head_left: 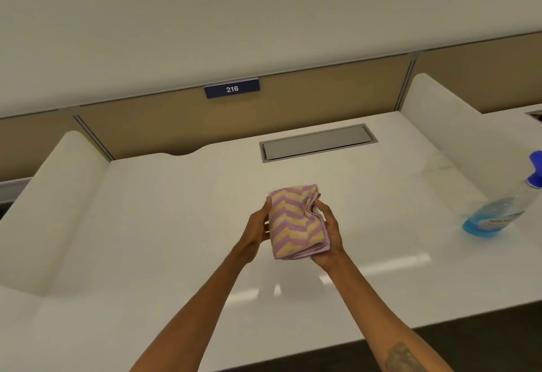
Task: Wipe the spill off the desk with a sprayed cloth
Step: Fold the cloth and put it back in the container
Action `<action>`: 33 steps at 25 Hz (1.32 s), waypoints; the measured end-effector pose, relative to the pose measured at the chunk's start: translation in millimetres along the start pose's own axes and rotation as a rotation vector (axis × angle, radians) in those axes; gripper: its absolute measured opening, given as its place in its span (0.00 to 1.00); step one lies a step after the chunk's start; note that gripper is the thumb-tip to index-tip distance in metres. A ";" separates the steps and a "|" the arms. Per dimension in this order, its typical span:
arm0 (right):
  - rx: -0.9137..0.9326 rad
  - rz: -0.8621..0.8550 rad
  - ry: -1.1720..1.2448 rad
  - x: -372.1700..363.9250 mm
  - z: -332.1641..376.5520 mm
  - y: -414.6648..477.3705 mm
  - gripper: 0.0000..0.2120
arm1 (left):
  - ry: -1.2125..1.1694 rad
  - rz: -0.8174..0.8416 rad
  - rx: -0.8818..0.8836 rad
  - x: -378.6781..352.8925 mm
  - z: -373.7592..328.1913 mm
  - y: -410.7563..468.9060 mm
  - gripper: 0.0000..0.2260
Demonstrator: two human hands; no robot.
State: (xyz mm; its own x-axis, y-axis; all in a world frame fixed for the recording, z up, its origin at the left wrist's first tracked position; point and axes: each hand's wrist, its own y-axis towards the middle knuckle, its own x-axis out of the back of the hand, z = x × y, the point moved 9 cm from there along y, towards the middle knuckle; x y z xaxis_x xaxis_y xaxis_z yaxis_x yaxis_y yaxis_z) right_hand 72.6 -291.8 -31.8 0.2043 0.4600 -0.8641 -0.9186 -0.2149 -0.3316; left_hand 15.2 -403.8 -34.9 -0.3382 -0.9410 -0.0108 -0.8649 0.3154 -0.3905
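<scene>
A folded cloth (294, 220) with pink and yellow zigzag stripes is held above the middle of the white desk (164, 225). My left hand (256, 232) grips its left edge and my right hand (330, 236) cups its right side and underside. A clear spray bottle (495, 210) with blue liquid and a blue trigger head stands on the desk at the far right, well apart from both hands. I cannot make out a spill on the glossy desk surface.
A grey cable-tray lid (316, 144) is set into the desk at the back. White side dividers (55, 204) (440, 113) flank the desk, and a tan back panel carries a blue "216" sign (232, 88). The desk's front edge runs along the lower right.
</scene>
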 end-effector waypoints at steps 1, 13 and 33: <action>0.004 0.012 -0.024 -6.8 -3.0 3.8 0.25 | -0.032 -0.014 0.000 6.6 -3.6 0.3 0.22; 0.230 -0.278 -0.866 -20.2 23.0 23.0 0.15 | 0.038 -0.003 -0.168 62.5 -30.9 8.9 0.15; 0.303 -0.043 -1.590 -89.9 194.9 1.6 0.13 | 0.301 0.315 -0.352 -63.0 -141.1 44.5 0.20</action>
State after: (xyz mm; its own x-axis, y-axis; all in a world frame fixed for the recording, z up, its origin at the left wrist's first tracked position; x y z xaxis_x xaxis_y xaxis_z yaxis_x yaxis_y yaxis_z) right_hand -13.1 -165.6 119.2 -0.1313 0.8822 0.4521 -0.9906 -0.0988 -0.0948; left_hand -54.4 -313.2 78.3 -0.6469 -0.7343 0.2057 -0.7589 0.6464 -0.0791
